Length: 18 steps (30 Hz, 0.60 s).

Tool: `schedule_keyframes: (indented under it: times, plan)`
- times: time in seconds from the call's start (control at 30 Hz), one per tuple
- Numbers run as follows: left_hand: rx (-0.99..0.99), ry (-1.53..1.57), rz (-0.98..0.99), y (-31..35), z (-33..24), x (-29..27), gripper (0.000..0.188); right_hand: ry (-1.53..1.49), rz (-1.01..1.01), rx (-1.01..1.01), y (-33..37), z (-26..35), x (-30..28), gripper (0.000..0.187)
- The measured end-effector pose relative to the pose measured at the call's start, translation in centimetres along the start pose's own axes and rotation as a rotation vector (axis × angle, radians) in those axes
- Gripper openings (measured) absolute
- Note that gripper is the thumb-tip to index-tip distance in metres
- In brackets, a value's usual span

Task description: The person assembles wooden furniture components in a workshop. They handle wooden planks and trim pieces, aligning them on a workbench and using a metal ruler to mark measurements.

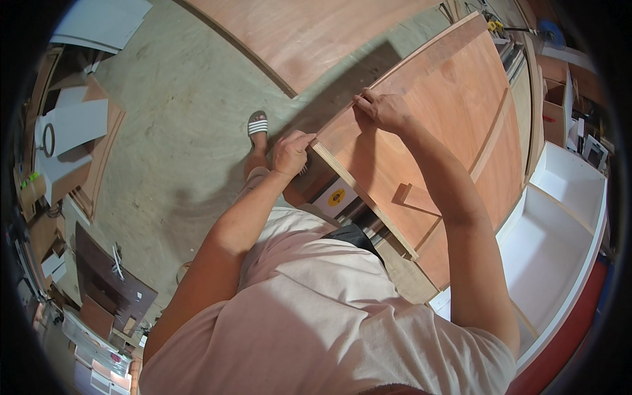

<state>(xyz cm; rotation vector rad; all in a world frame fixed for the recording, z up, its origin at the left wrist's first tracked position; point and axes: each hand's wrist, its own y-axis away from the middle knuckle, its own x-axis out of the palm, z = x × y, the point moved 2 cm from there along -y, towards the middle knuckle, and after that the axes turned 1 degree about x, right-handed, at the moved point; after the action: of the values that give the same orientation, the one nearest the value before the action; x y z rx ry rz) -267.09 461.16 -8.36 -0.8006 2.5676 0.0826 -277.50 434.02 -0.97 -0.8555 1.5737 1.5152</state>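
A large reddish plywood panel (454, 92) with wooden strips along its edges stands tilted in front of me, to the right. My left hand (291, 153) is closed at its near left corner, the thumb lying toward the edge. Farther along the same long edge, my right hand (385, 110) grips the border strip, fingers curled over it. A short wooden block (420, 199) and a long crosswise batten (490, 135) are on the panel's face. The undersides of both grips are hidden.
Another plywood sheet (309, 33) lies beyond, at the top. White open compartments (550, 230) stand at my right. White and brown board offcuts (79, 125) and a dark board (108, 280) are on the left. My sandalled foot (258, 124) is on the concrete floor (178, 99).
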Motion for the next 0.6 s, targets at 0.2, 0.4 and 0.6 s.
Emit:
schedule_keyframes:
  times: [0.2,0.4,0.6]
  plan:
    - [0.128,-0.123,0.036,-0.7,0.2,-0.4,0.023,0.069,0.034,-0.025,0.1,0.1,-1.1,0.046]
    - [0.176,-0.146,0.002,-0.5,0.7,0.0,0.018,0.057,0.025,-0.034,-0.2,-0.1,-0.4,0.041]
    - [0.193,-0.167,0.025,-0.8,0.2,-0.4,0.018,0.078,0.051,-0.046,-0.5,-0.3,-0.7,0.045]
